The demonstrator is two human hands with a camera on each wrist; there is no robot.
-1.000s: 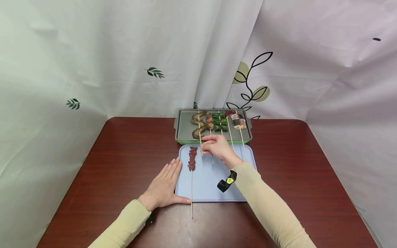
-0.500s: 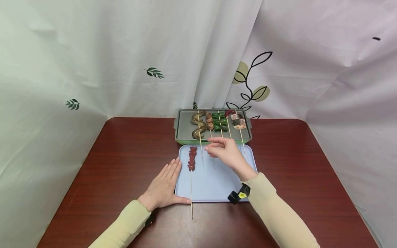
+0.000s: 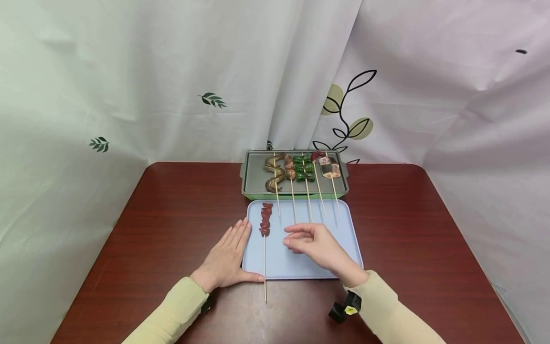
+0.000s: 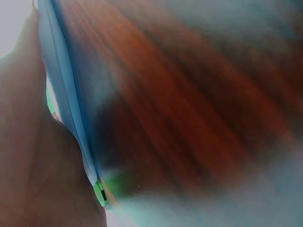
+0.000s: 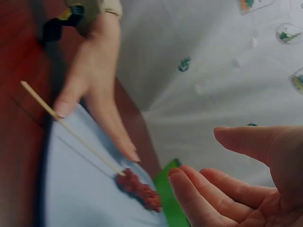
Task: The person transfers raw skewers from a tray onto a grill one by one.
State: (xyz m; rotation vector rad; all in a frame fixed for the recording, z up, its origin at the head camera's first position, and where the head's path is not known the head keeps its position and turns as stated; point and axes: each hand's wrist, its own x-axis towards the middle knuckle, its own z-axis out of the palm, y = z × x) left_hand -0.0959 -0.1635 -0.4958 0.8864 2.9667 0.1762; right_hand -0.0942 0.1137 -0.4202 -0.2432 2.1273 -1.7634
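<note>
My left hand [image 3: 227, 260] lies at the left edge of the pale blue tray [image 3: 318, 260], fingers straight and thumb at the tray's near corner by a skewer's stick. That skewer of dark red meat [image 3: 266, 220] lies on the tray, its stick passing over the near edge. Over the tray's middle, my right hand [image 3: 318, 246] holds nothing; in the right wrist view a gap shows between thumb [image 5: 246, 142] and fingers. Behind, on the grey grill pan [image 3: 255, 179], rest a brown wavy skewer [image 3: 275, 174], a meat skewer [image 3: 290, 168], a green vegetable skewer [image 3: 304, 169] and a fish skewer [image 3: 330, 168].
A skewer with a dark red curled piece [image 3: 317, 156] also lies on the pan. Several sticks reach from the pan over the tray's far edge. The dark red wooden table [image 3: 185, 210] extends to both sides, with a white curtain [image 3: 180, 86] behind.
My right hand has let go of the brown wavy skewer's stick and drawn back toward the near side of the tray. The left hand stays in place.
</note>
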